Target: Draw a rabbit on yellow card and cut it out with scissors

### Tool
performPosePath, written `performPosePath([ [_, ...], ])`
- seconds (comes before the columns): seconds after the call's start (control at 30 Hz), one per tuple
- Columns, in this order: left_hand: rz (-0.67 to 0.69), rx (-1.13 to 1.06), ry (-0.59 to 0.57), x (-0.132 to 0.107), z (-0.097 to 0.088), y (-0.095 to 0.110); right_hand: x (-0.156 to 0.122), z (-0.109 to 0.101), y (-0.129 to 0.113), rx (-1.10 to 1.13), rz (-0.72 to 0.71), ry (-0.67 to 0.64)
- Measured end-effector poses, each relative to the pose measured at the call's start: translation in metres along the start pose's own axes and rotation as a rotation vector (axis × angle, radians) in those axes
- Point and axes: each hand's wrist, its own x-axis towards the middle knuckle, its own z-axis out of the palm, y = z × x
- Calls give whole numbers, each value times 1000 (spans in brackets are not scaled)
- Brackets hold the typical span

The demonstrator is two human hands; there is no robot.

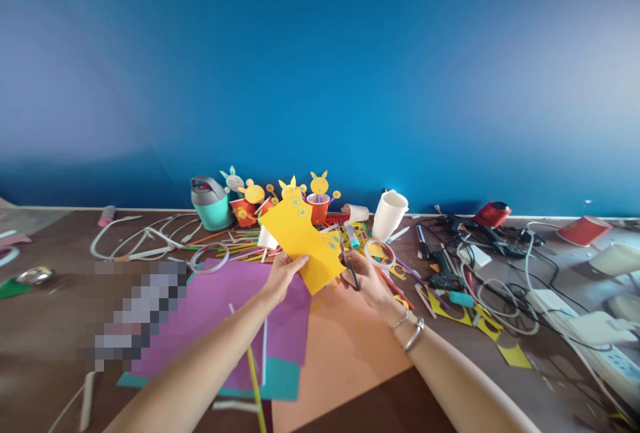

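My left hand [286, 275] pinches the lower left edge of a yellow sheet of paper [305, 243], thumb on top. Small green shapes are drawn near the sheet's top and its right edge. In my right hand [367, 278] is a pair of scissors [355, 276] with dark handles, its blades pointing up at the sheet's right edge beside a drawn shape. Whether the blades are parted I cannot tell. Below both hands lie a purple sheet [220, 313] and an orange sheet [345, 353]. Paper animal figures [319, 184] stand in red cups behind the yellow sheet.
A teal and grey container [213, 205] and a white cup [390, 214] stand near the blue wall. To the right lie a black glue gun [444, 271], yellow scraps [513, 355], tangled cables and a white power strip [600, 346]. Two tape rolls [210, 258] lie mid-table.
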Motion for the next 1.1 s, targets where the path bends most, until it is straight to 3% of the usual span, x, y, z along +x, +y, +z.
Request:
performPosePath([
  [0.4, -2, -19, 38, 0, 3, 4, 0, -2, 7, 29, 11, 42],
  [1.1, 54, -11, 117, 2, 2, 5, -3, 2, -5, -35, 43, 7],
])
